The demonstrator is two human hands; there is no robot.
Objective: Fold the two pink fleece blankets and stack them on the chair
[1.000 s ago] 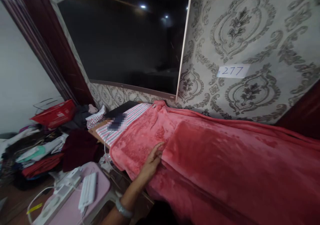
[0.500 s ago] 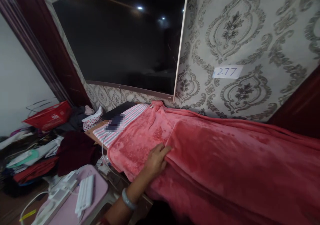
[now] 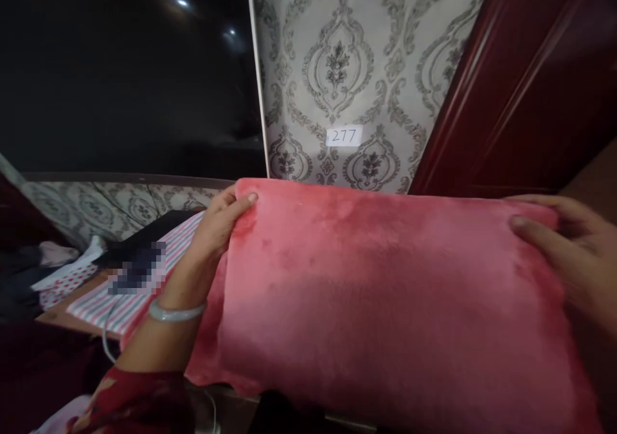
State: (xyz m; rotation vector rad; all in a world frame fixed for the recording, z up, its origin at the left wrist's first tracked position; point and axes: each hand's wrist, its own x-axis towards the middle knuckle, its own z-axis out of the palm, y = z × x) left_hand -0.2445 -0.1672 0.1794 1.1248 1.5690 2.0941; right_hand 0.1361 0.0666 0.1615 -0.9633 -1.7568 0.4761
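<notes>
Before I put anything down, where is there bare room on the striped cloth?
The striped cloth has two small bare patches: far end, between black slab and left hand, and left corner, beside the cable. A blurred dark item crowds its middle; the pink blanket hides more.

Left hand (image 3: 214,225) and right hand (image 3: 576,247) are seen bare. On the left forearm (image 3: 161,347), a smooth, rounded bangle (image 3: 177,313) is worn, pale grey, faintly glossy. Nearer the elbow, a deep red sleeve (image 3: 144,398) is worn, marked with lighter beige patches; finer pattern is blurred.
</notes>
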